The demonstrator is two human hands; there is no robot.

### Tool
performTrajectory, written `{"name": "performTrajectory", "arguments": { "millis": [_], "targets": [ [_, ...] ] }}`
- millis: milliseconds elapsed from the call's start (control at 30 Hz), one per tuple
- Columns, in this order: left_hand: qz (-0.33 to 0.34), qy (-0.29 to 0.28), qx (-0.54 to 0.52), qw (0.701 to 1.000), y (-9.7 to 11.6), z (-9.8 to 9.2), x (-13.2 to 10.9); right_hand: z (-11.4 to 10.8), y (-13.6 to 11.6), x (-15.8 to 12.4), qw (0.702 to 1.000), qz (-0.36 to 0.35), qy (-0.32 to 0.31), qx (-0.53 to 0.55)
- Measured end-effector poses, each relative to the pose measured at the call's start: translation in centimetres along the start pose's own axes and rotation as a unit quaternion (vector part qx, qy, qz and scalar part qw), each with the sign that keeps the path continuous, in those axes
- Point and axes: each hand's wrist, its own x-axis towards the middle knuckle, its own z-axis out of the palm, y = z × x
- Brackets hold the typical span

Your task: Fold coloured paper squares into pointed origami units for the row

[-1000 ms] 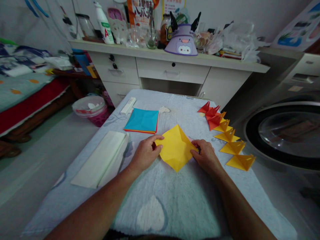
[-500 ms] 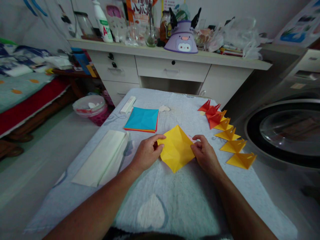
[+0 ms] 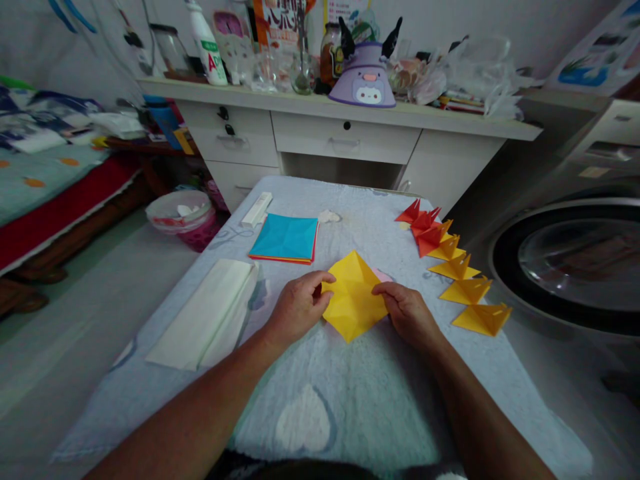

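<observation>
A creased yellow sheet of origami paper [image 3: 354,300] is turned with one corner toward me, over the cloth-covered table. My left hand [image 3: 299,303] pinches its left corner between thumb and fingers. At its right corner my right hand [image 3: 407,312] is closed on the paper, index finger and thumb pressed along the edge. Beyond my left hand lies a stack of square paper [image 3: 285,238], blue on top with red and orange edges below. To the right runs a row of folded paper pieces, with a red one [image 3: 427,230] at the far end and a yellow one [image 3: 483,319] nearest.
A folded pale cloth or paper packet [image 3: 205,313] lies left on the table, and a small white box [image 3: 257,209] is at the far left. A white drawer desk [image 3: 345,137] stands behind, a washing machine [image 3: 575,233] on the right, a lined bin [image 3: 183,217] on the left.
My right hand's fingers have shifted left onto the yellow paper's upper right edge. My left fingers have moved slightly inward on the left corner. The rest looks the same.
</observation>
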Motion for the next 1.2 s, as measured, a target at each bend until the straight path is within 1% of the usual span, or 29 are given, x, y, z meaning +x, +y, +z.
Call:
{"name": "performTrajectory", "arguments": {
  "millis": [67, 200, 300, 433, 567, 700, 767, 967, 1100, 1200],
  "targets": [
    [0.001, 0.001, 0.006, 1.0, 0.1, 0.0, 0.0, 0.0, 0.1, -0.1, 1.0, 0.002, -0.011, 0.015],
    [-0.003, 0.005, 0.008, 1.0, 0.1, -0.1, -0.1, 0.0, -0.1, -0.2, 0.997, 0.03, -0.029, 0.062],
    [-0.011, 0.013, 0.009, 1.0, 0.0, -0.2, 0.0, -0.1, -0.1, -0.1, 0.996, 0.038, -0.022, 0.076],
    [-0.023, 0.016, 0.006, 1.0, 0.0, -0.2, 0.1, -0.3, 0.2, 0.0, 0.997, 0.046, -0.006, 0.059],
    [-0.01, 0.021, -0.008, 1.0, 0.3, -0.3, 0.0, -0.3, 0.4, 0.1, 0.999, 0.017, 0.006, 0.036],
    [0.012, 0.006, -0.014, 1.0, 0.7, -0.4, -0.2, 0.0, 0.2, 0.1, 0.999, -0.03, 0.007, 0.033],
    [0.016, 0.005, -0.01, 1.0, 0.7, -0.4, -0.2, 0.1, 0.1, 0.0, 0.998, -0.042, 0.013, 0.039],
    [0.028, 0.015, 0.003, 0.999, 0.3, -0.4, -0.2, -0.4, 0.0, -0.1, 0.999, 0.006, 0.029, 0.043],
    [0.036, 0.012, 0.002, 0.999, 0.2, -0.4, -0.1, -0.5, 0.4, 0.1, 0.994, 0.004, 0.057, 0.088],
    [0.052, 0.009, -0.002, 0.999, 0.2, -0.3, -0.2, -0.3, 1.1, 0.5, 0.986, 0.012, 0.053, 0.157]
  ]
}}
